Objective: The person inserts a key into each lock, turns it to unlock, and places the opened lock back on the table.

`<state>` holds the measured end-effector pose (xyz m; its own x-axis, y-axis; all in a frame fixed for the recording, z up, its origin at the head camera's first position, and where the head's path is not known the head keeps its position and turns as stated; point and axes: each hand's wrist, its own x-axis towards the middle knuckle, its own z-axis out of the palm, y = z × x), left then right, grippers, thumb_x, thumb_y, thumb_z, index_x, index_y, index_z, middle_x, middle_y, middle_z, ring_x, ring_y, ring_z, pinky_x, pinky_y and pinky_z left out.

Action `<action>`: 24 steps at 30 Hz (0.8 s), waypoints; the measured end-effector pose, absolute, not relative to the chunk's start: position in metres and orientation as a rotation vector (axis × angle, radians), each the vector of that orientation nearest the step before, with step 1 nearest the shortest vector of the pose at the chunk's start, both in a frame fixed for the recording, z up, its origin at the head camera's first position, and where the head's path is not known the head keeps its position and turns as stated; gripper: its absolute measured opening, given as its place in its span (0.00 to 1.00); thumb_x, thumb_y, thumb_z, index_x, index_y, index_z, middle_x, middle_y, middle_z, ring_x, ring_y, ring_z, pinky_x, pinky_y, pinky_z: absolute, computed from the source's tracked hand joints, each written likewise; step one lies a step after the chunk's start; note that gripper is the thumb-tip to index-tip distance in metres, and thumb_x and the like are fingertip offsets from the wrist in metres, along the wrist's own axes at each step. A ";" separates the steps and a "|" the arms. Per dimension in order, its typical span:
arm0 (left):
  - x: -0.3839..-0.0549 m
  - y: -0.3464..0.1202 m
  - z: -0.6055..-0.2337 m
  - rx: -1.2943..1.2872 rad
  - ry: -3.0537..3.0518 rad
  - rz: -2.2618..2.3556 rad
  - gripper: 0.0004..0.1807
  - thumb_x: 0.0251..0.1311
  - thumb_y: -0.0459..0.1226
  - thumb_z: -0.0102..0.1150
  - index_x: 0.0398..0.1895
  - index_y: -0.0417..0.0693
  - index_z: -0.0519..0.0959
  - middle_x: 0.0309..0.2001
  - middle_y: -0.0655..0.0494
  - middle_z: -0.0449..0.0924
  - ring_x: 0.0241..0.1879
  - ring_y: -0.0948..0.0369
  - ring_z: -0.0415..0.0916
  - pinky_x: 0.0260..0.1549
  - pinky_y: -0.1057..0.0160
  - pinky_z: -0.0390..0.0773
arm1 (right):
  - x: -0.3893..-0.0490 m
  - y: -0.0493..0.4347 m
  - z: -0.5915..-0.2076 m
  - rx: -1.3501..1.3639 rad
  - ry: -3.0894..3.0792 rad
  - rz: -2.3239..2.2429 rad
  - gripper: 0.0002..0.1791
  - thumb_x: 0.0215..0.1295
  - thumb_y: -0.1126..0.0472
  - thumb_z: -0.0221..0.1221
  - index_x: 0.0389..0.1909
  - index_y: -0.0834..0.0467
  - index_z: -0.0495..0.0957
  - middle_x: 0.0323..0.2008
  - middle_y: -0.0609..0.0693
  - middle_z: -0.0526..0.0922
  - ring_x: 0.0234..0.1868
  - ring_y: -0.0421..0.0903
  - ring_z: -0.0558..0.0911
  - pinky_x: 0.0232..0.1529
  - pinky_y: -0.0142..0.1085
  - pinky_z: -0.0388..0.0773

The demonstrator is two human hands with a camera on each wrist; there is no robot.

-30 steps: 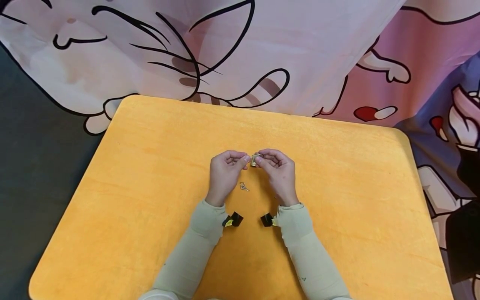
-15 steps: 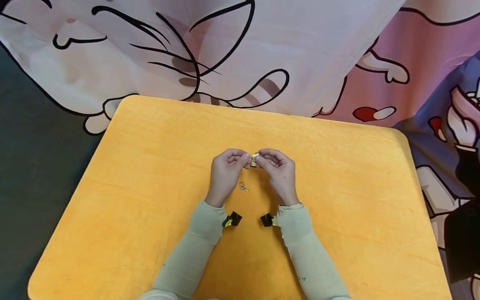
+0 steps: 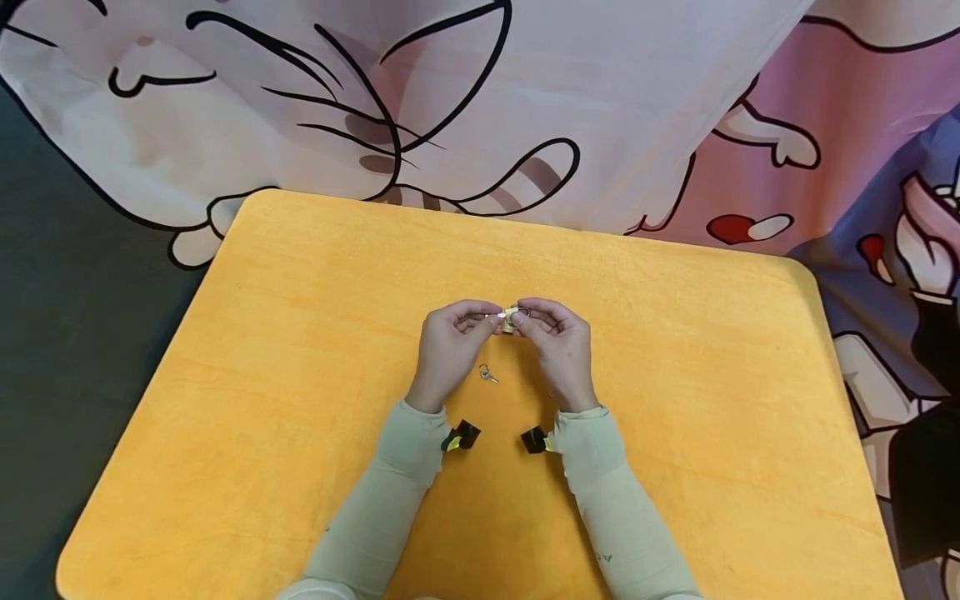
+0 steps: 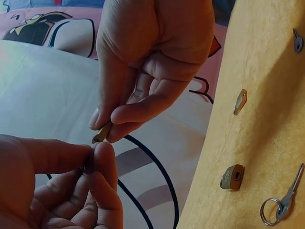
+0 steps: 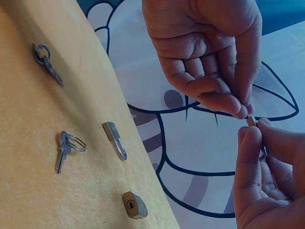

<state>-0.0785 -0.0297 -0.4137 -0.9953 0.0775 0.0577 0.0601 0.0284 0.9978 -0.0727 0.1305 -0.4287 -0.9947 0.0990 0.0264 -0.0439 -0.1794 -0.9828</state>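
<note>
In the head view my right hand [image 3: 561, 350] pinches a small brass padlock [image 3: 509, 320] between thumb and fingers. My left hand [image 3: 450, 346] meets it from the left, pinching a small silvery key [image 3: 500, 316] at the end opposite the shackle. Fingertips hide most of that key. From the right wrist, the brass end of the padlock [image 5: 252, 122] shows right at the left fingertips. Both hands are raised over the table. Below them, a key on a ring [image 3: 487, 373] lies on the tabletop.
The wrist views show two more brass padlocks on the yellow table [image 3: 300, 333], one lying [image 5: 114, 140] and one with its keyhole showing [image 5: 135, 205]. A second key [image 5: 47, 64] lies nearby. A cartoon-print cloth [image 3: 615, 100] hangs beyond the table's far edge.
My left wrist has shifted slightly left and its hand has turned a little. A bright silvery bit now shows at its fingertips. The right hand and padlock have stayed nearly still.
</note>
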 end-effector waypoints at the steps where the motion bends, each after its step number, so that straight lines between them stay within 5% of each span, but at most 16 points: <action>1: -0.079 -0.030 -0.414 0.165 2.249 2.169 0.07 0.65 0.30 0.64 0.42 0.34 0.85 0.33 0.46 0.87 0.35 0.45 0.85 0.36 0.61 0.83 | -0.073 0.130 -0.429 -0.064 -1.950 2.341 0.17 0.64 0.70 0.66 0.50 0.76 0.79 0.39 0.58 0.86 0.36 0.45 0.87 0.41 0.38 0.85; 8: -0.078 -0.031 -0.413 0.127 2.311 2.111 0.16 0.63 0.34 0.68 0.53 0.39 0.83 0.33 0.50 0.88 0.34 0.52 0.87 0.33 0.65 0.81 | -0.073 0.131 -0.429 -0.045 -1.967 2.327 0.18 0.64 0.69 0.67 0.50 0.77 0.78 0.39 0.58 0.86 0.36 0.46 0.87 0.41 0.39 0.85; 12: -0.078 -0.031 -0.412 0.028 2.268 2.108 0.14 0.61 0.36 0.70 0.47 0.39 0.85 0.32 0.50 0.88 0.33 0.57 0.88 0.35 0.65 0.83 | -0.073 0.131 -0.429 -0.035 -1.950 2.328 0.18 0.64 0.70 0.67 0.50 0.77 0.78 0.39 0.57 0.86 0.36 0.45 0.87 0.41 0.38 0.84; 17: -0.079 -0.032 -0.414 0.015 2.228 2.130 0.09 0.61 0.36 0.70 0.38 0.39 0.86 0.30 0.49 0.88 0.33 0.50 0.88 0.35 0.57 0.85 | -0.073 0.132 -0.430 -0.028 -1.960 2.317 0.18 0.63 0.69 0.67 0.49 0.76 0.78 0.39 0.57 0.86 0.36 0.49 0.87 0.41 0.38 0.84; 24: -0.079 -0.033 -0.414 0.057 2.276 2.102 0.06 0.63 0.33 0.68 0.39 0.38 0.88 0.32 0.47 0.88 0.32 0.57 0.87 0.40 0.56 0.84 | -0.074 0.135 -0.430 -0.016 -1.947 2.285 0.17 0.62 0.69 0.68 0.49 0.75 0.80 0.38 0.57 0.87 0.37 0.54 0.87 0.42 0.41 0.84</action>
<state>-0.0786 -0.0327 -0.4139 -0.9984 0.0557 -0.0066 -0.0022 0.0792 0.9969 -0.0740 0.1349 -0.4300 -0.9902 0.1129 0.0822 -0.0991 -0.1531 -0.9832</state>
